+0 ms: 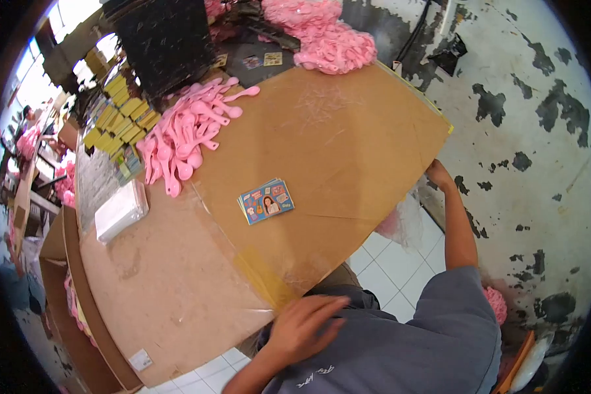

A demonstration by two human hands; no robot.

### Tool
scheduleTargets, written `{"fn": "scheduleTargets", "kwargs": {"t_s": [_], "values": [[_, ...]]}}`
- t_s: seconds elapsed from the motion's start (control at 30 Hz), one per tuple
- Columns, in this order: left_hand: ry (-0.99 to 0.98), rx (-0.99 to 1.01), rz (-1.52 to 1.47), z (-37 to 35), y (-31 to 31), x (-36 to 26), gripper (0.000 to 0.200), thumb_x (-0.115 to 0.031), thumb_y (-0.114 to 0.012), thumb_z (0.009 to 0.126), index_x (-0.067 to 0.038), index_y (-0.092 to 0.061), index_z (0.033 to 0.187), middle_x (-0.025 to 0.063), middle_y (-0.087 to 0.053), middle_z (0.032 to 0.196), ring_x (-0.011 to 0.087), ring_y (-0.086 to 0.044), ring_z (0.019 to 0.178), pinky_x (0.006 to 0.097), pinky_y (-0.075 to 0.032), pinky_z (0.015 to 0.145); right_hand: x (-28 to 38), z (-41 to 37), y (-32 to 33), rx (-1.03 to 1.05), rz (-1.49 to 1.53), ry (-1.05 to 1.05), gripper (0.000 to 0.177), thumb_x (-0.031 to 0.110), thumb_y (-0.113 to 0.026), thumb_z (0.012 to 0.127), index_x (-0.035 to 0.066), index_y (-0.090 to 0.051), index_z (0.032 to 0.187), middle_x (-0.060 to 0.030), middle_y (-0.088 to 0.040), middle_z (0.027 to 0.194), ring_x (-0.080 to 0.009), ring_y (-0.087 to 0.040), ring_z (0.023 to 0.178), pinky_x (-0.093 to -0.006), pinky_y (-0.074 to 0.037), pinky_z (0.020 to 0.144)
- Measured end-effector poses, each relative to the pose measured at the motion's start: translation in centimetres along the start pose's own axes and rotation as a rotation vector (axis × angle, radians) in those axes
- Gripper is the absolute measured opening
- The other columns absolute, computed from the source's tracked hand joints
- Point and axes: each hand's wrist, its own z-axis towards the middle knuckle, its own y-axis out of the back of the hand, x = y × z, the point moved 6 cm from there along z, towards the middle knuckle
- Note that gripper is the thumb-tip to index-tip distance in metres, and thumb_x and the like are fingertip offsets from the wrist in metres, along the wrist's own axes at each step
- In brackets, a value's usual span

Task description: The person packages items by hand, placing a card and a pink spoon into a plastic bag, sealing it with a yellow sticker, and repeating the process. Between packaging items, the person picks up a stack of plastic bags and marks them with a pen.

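One hand (438,175) at edge, cards (267,201) amid cardboard (361,144)

The stack of printed cards (267,201) is blue, dotted with multicoloured pictures. Beneath it spreads brown cardboard (348,144); on its near side lies a translucent yellow tape strip (259,272). Left of the stack: glossy pink spoons (189,128), yellow bundles (121,121), a white packet (120,213). Right of it, a white wall (525,161) with dark grey patches.
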Motion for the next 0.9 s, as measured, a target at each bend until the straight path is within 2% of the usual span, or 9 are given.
{"fn": "scheduleTargets", "kwargs": {"t_s": [0.2, 0.3, 0.37, 0.43, 0.5, 0.63, 0.73, 0.83, 0.9], "values": [[-0.169, 0.296, -0.407, 12.7, -13.4, 0.7, 0.041, -0.022, -0.073, 0.095, -0.006, -0.062, 0.131, 0.0152, -0.066, 0.121, 0.0334, -0.063, 0.113, 0.0427, -0.049, 0.099, 2.5, -1.5, 1.5, -0.159, -0.301, 0.126, 0.046, 0.011, -0.074, 0.089, -0.001, -0.064, 0.132, -0.0175, -0.066, 0.131, -0.0304, -0.062, 0.12, -0.039, -0.045, 0.107], [-0.215, 0.278, -0.432, 17.0, -19.8, 1.6, 0.04, -0.022, -0.069, 0.097, -0.004, -0.06, 0.131, 0.0185, -0.062, 0.127, 0.0359, -0.06, 0.119, 0.0439, -0.047, 0.105, 7.0, -4.5, 1.8, -0.429, -0.907, 0.279, 0.04, 0.013, -0.082, 0.082, 0.003, -0.072, 0.119, -0.0208, -0.063, 0.136, -0.0336, -0.06, 0.126, -0.0398, -0.045, 0.107], [-0.227, 0.272, -0.422, 19.8, -24.1, 2.4, 0.038, -0.022, -0.066, 0.099, -0.003, -0.059, 0.131, 0.0198, -0.059, 0.13, 0.0366, -0.057, 0.122, 0.0432, -0.046, 0.106, 3.6, -2.3, 2.0, -0.313, -0.52, 0.512, 0.034, 0.016, -0.084, 0.08, 0.004, -0.076, 0.11, -0.0164, -0.067, 0.126, -0.0294, -0.064, 0.112, -0.0376, -0.049, 0.098], [-0.211, 0.204, -0.392, 22.2, -28.5, 4.3, 0.035, -0.022, -0.063, 0.1, -0.001, -0.06, 0.128, 0.0222, -0.062, 0.125, 0.0394, -0.059, 0.12, 0.0434, -0.047, 0.105, 1.2, -2.0, 2.8, -0.169, -0.197, 0.463, 0.03, 0.018, -0.085, 0.079, 0.004, -0.078, 0.105, -0.012, -0.07, 0.113, -0.0243, -0.064, 0.097, -0.0354, -0.05, 0.088], [0.073, 0.277, -0.321, 24.2, -31.0, 7.7, 0.041, -0.028, -0.064, 0.099, 0.003, -0.061, 0.126, 0.0267, -0.063, 0.122, 0.0427, -0.061, 0.117, 0.0453, -0.048, 0.104, 1.5, -3.1, 2.3, 0.014, 0.053, 0.171, 0.03, 0.019, -0.086, 0.078, 0.004, -0.077, 0.102, -0.0075, -0.071, 0.097, -0.0183, -0.062, 0.082, -0.0331, -0.05, 0.077], [0.596, 0.443, 0.002, 24.6, -30.7, 11.0, 0.054, -0.043, -0.064, 0.098, 0.009, -0.066, 0.113, 0.0356, -0.064, 0.116, 0.0466, -0.064, 0.11, 0.0484, -0.051, 0.099, 3.7, -4.4, 5.7, -0.037, -0.182, 0.152, 0.025, 0.019, -0.085, 0.078, 0.002, -0.073, 0.092, -0.0022, -0.067, 0.078, -0.0127, -0.056, 0.07, -0.0317, -0.046, 0.066], [0.388, -0.08, 0.215, 24.6, -31.9, 13.2, 0.064, -0.051, -0.062, 0.098, 0.012, -0.066, 0.105, 0.0368, -0.067, 0.108, 0.0471, -0.067, 0.104, 0.0498, -0.052, 0.095, 5.1, -5.4, 6.5, 0.081, -0.265, 0.08, 0.027, 0.021, -0.085, 0.079, 0.001, -0.072, 0.091, -0.0043, -0.068, 0.08, -0.0146, -0.057, 0.071, -0.0327, -0.047, 0.067], [0.313, -0.082, 0.296, 24.1, -33.2, 15.3, 0.063, -0.052, -0.06, 0.099, 0.011, -0.065, 0.102, 0.0339, -0.069, 0.104, 0.0407, -0.072, 0.091, 0.046, -0.059, 0.08, 5.5, -5.8, 6.7, 0.06, -0.29, 0.168, 0.03, 0.023, -0.085, 0.08, 0.0, -0.071, 0.094, -0.0092, -0.069, 0.086, -0.0188, -0.06, 0.075, -0.0337, -0.048, 0.069], [0.677, 0.221, -0.039, 23.5, -34.9, 17.6, 0.066, -0.055, -0.059, 0.099, 0.01, -0.062, 0.108, 0.0301, -0.069, 0.102, 0.0339, -0.074, 0.086, 0.0418, -0.06, 0.067, 6.0, -6.5, 6.7, 0.053, -0.319, 0.236, 0.031, 0.023, -0.084, 0.08, 0.0, -0.071, 0.096, -0.012, -0.068, 0.089, -0.0219, -0.061, 0.08, -0.0346, -0.049, 0.073]]}}
